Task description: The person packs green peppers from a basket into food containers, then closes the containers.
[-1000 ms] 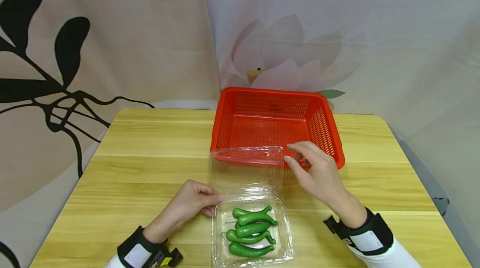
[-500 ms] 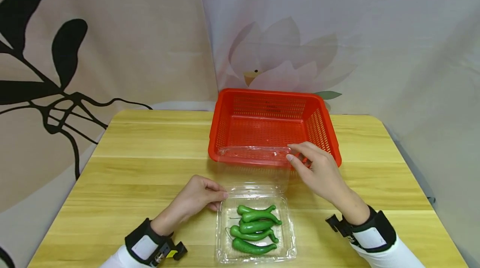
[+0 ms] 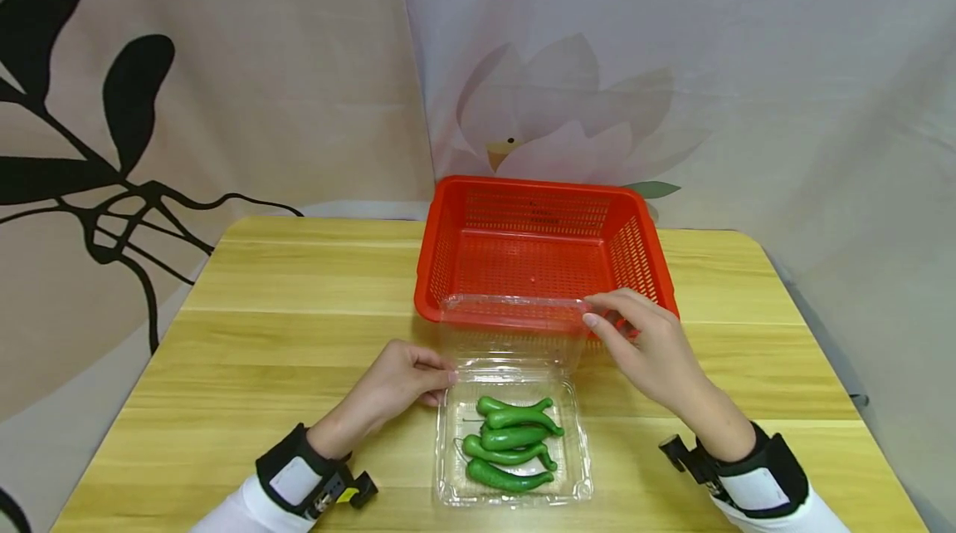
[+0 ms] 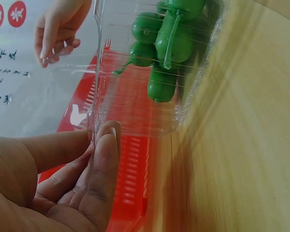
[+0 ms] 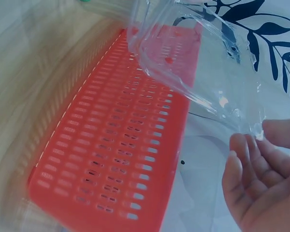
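A clear plastic clamshell box (image 3: 446, 479) lies on the table with its lid (image 3: 515, 342) raised on the far side. Several green chili peppers (image 3: 511, 438) rest in its base, stacked in a row. My left hand (image 3: 407, 379) pinches the box's rim at the left, near the hinge, between thumb and fingers; the left wrist view shows this grip (image 4: 82, 179) closely. At the lid's upper right corner, my right hand (image 3: 650, 342) holds the edge with thumb and fingertips; in the right wrist view this hand (image 5: 266, 179) pinches the clear lid (image 5: 217, 92).
Behind the box stands a red perforated plastic basket (image 3: 427, 276), partly seen through the lid. The wooden table (image 3: 299, 309) extends to both sides. A printed cloth (image 3: 299, 60) hangs behind the table.
The clamshell box, with the peppers in it, has shifted slightly to the right and away from me. Both hands have moved along with it, keeping their grips. The basket stays put.
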The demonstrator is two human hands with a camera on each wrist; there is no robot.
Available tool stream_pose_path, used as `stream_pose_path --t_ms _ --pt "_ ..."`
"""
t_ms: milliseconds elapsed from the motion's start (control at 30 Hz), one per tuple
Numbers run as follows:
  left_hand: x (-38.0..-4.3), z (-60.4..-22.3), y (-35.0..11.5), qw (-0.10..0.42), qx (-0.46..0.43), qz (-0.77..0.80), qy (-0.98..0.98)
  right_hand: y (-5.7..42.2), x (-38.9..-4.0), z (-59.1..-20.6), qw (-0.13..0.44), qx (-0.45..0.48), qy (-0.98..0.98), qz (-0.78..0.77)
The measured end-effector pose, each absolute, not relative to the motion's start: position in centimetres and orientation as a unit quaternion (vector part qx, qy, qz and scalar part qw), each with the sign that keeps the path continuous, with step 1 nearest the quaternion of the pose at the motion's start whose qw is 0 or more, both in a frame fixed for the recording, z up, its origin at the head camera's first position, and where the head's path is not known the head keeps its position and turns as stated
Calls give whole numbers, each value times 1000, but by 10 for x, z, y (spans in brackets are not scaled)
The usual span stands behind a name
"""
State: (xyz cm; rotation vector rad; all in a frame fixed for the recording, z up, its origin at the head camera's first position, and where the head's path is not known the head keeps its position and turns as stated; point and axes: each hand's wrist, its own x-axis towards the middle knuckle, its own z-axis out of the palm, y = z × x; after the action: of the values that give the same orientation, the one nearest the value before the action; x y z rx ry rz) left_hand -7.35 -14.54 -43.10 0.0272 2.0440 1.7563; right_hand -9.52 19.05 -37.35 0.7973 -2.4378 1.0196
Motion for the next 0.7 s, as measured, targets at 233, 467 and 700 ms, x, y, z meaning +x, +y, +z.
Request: stream_pose_path --t_ms 233,467,700 --pt "-76 -434 -142 213 9 646 733 198 -78 -373 198 317 -849 373" --pt "-77 -435 -137 199 12 656 728 207 -60 -377 197 323 -847 374" --pt "-78 -436 -135 192 6 659 727 211 -44 -385 236 361 -826 364"
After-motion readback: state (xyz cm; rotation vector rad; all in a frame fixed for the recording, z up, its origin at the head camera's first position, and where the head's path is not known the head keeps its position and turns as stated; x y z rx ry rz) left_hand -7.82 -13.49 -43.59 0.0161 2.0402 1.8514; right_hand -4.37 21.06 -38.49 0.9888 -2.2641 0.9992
